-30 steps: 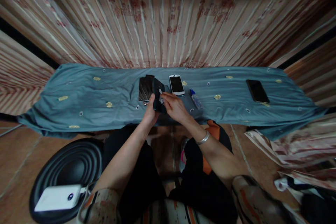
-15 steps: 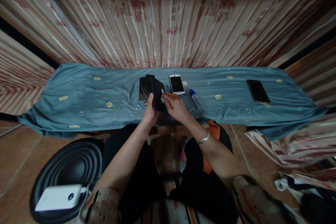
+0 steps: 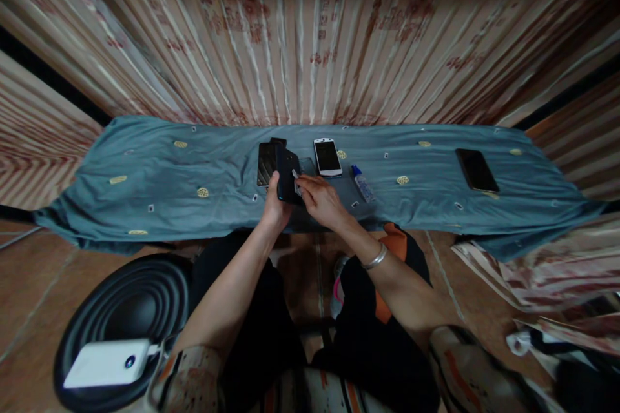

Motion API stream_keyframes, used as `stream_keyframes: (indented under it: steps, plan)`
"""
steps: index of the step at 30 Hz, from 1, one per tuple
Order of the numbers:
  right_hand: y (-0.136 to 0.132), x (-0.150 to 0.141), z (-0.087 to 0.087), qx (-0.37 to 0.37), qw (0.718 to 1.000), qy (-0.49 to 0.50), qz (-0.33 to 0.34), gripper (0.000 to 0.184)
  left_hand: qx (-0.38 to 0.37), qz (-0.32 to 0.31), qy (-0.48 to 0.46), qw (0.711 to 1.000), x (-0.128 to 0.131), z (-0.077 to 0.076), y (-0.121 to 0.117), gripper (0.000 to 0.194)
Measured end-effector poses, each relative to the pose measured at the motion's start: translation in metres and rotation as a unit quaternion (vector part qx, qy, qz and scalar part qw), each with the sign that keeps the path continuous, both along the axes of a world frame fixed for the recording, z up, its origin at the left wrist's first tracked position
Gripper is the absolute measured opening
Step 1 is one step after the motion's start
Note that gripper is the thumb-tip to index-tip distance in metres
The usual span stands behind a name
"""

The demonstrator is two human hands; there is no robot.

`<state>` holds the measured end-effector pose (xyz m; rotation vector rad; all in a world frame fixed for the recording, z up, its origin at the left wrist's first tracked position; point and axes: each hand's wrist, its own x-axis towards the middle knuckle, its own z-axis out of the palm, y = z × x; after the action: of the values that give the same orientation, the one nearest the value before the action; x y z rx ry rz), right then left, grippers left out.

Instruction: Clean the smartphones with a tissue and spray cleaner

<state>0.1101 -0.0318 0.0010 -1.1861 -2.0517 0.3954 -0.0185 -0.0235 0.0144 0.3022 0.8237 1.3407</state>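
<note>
My left hand (image 3: 276, 203) grips a dark blue phone (image 3: 287, 171) by its lower left edge, with its back tilted up. Pinched in the fingers of my right hand (image 3: 322, 199) is a small whitish wipe (image 3: 296, 182), pressed against the phone's back. Behind the held phone, a dark phone (image 3: 266, 164) lies on the blue cloth, partly covered. A white phone (image 3: 328, 157) with a black screen rests just beyond my right hand. To the right of it lies a small clear bottle (image 3: 363, 184) with a blue cap.
The blue patterned cloth (image 3: 232, 206) covers a narrow table. Another black phone (image 3: 476, 170) lies far right. A patterned curtain (image 3: 300, 32) hangs behind the table. On the floor at left, a white power bank (image 3: 106, 363) sits on a round black ringed object (image 3: 130, 310).
The held phone has shifted slightly left and turned a little. My right hand has slid the wipe a little left and down across its back.
</note>
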Motion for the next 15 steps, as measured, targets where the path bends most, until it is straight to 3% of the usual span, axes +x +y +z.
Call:
stream_keyframes:
  steps: [10, 15]
  plan:
    - [-0.012, -0.008, 0.007, 0.002, 0.999, 0.001, 0.037, 0.029, -0.023, 0.046, 0.004, 0.999, -0.006, 0.002, 0.004, 0.034]
    - [-0.017, -0.012, 0.011, 0.010, 0.999, 0.008, 0.044, 0.030, -0.021, 0.042, 0.010, 0.999, -0.003, -0.004, 0.006, 0.031]
